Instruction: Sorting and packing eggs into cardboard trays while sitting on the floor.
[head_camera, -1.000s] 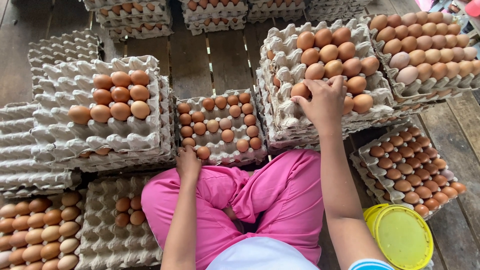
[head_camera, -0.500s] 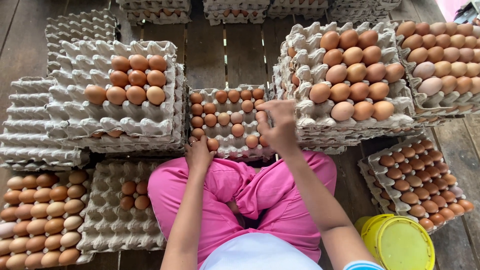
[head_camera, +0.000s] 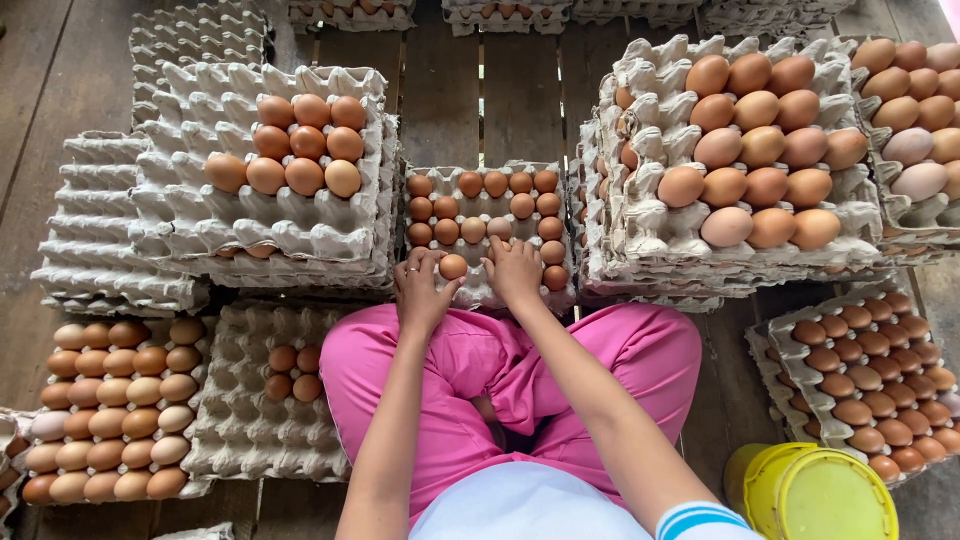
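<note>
- The right hand has left the tall stack of large eggs and now rests on the small egg tray.
- A brown egg now sits between it and the left hand.

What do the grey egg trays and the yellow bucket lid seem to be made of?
Egg trays: probably moulded paper pulp, matt grey, with rough, ragged edges and soft dimples. Yellow bucket lid: likely plastic, smooth with a slight sheen and an even moulded rim.
</note>
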